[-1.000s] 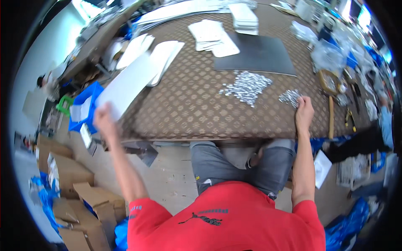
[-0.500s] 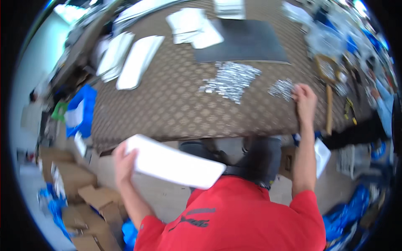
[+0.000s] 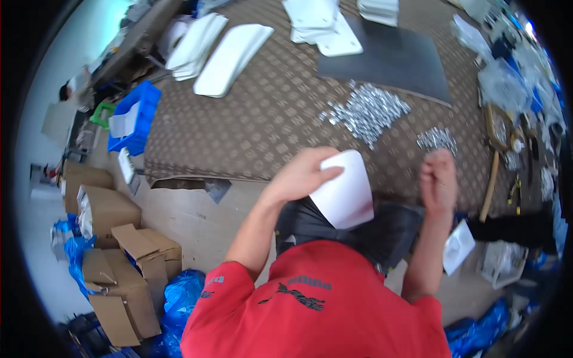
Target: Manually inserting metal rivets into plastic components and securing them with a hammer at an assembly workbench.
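My left hand [image 3: 301, 173] grips one edge of a white flat panel [image 3: 346, 194] with rounded corners, held tilted above my lap at the table's near edge. Curled fingers close my right hand [image 3: 439, 179] beside a small pile of shiny silver metal pieces [image 3: 439, 138]; whatever is in those fingers is too small to make out. A larger heap of similar silver pieces [image 3: 373, 113] lies farther left on the brown patterned table cover [image 3: 250, 125].
Stacks of white panels [image 3: 233, 59] lie at the far left and beside a dark grey sheet [image 3: 388, 56]. A hammer-like wooden handle [image 3: 491, 185] and yellow-black pliers [image 3: 514, 194] lie at right. A blue crate [image 3: 143, 119] and cardboard boxes [image 3: 122, 286] stand left.
My left hand has brought the white panel right and up toward the table edge, turning it. The right hand has drawn back slightly from the small pile, its fingers curled.
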### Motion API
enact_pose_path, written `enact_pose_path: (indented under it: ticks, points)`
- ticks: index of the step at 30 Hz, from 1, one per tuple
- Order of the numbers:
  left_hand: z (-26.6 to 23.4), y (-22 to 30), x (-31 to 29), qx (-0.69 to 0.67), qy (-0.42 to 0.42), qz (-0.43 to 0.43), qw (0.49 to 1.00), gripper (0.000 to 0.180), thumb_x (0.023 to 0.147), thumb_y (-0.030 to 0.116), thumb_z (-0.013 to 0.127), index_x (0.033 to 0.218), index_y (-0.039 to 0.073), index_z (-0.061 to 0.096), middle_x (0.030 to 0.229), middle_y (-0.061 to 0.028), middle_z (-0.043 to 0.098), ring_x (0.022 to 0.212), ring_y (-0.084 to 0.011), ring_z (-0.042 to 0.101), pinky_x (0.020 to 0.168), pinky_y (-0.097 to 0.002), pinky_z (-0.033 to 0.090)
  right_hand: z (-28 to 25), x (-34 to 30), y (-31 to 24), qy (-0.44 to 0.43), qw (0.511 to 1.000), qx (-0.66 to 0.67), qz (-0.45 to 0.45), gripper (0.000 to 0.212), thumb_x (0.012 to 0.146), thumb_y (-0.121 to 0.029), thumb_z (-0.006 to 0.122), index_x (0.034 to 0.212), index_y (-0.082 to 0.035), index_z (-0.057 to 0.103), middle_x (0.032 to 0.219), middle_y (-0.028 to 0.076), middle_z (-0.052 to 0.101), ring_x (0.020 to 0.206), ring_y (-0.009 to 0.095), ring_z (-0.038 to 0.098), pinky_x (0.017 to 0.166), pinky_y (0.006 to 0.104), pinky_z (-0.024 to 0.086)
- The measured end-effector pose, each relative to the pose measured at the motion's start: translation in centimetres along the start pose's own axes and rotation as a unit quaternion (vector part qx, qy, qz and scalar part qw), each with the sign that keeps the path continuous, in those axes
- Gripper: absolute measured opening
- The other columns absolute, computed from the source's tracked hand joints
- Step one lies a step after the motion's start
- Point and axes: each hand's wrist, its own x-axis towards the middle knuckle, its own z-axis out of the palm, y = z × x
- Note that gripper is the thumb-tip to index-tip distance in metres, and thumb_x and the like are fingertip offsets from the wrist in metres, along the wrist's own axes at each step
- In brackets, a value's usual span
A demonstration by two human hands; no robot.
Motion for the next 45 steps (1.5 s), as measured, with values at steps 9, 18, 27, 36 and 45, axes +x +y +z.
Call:
enact_pose_path:
  ticks: [9, 18, 27, 36, 45]
  points:
    - [-0.9, 2.0, 0.0, -0.022, 0.046, -0.035, 0.998, 0.023, 0.097, 0.017, 0.070, 0.110, -0.001, 0.069, 0.093, 0.0004, 0.068, 0.083, -0.0058, 0.061, 0.070, -0.0254, 0.050, 10.6, -2.4, 4.7, -0.057, 0.982, -0.152, 0.094, 0.007, 0.096, -0.002, 0.068, 0.103, 0.000, 0.068, 0.096, 0.014, 0.073, 0.080, 0.021, 0.073, 0.070, 0.0289, 0.059]
    - [-1.0, 3.8, -1.2, -0.012, 0.025, -0.010, 1.000, 0.024, 0.098, 0.016, 0.070, 0.113, -0.002, 0.069, 0.096, -0.0012, 0.069, 0.085, -0.0068, 0.062, 0.072, -0.0264, 0.051, 11.0, -1.9, 6.0, -0.135, 0.901, -0.349, -0.220, 0.017, 0.085, 0.008, 0.074, 0.098, -0.001, 0.069, 0.105, 0.006, 0.061, 0.090, 0.014, 0.061, 0.082, 0.0247, 0.049]
    - [0.4, 3.9, -0.2, 0.093, 0.001, 0.032, 0.995, 0.025, 0.098, 0.014, 0.069, 0.117, -0.002, 0.069, 0.098, -0.0040, 0.070, 0.087, -0.0093, 0.063, 0.075, -0.0277, 0.052, 9.7, -2.9, 4.8, -0.125, 0.921, -0.356, -0.101, 0.022, 0.083, 0.011, 0.074, 0.100, -0.004, 0.069, 0.107, 0.003, 0.058, 0.089, 0.009, 0.059, 0.078, 0.0221, 0.049]
    - [2.4, 0.9, -0.4, -0.204, 0.169, -0.022, 0.964, 0.018, 0.094, 0.012, 0.073, 0.108, 0.001, 0.072, 0.088, -0.0023, 0.071, 0.077, -0.0085, 0.064, 0.068, -0.0251, 0.049, 10.2, -0.9, 4.8, -0.015, 0.986, -0.159, 0.038, 0.021, 0.093, 0.001, 0.069, 0.113, -0.002, 0.064, 0.098, -0.001, 0.066, 0.088, 0.007, 0.063, 0.074, 0.0210, 0.050]
    - [-0.1, -2.2, -1.3, -0.182, 0.303, 0.032, 0.935, 0.014, 0.094, 0.012, 0.075, 0.103, 0.001, 0.070, 0.084, 0.0043, 0.065, 0.072, -0.0024, 0.053, 0.066, -0.0178, 0.041, 4.0, 3.4, 1.3, 0.101, 0.864, -0.485, -0.093, 0.015, 0.094, -0.010, 0.070, 0.105, 0.000, 0.071, 0.092, 0.004, 0.071, 0.081, 0.012, 0.066, 0.072, 0.0264, 0.051]
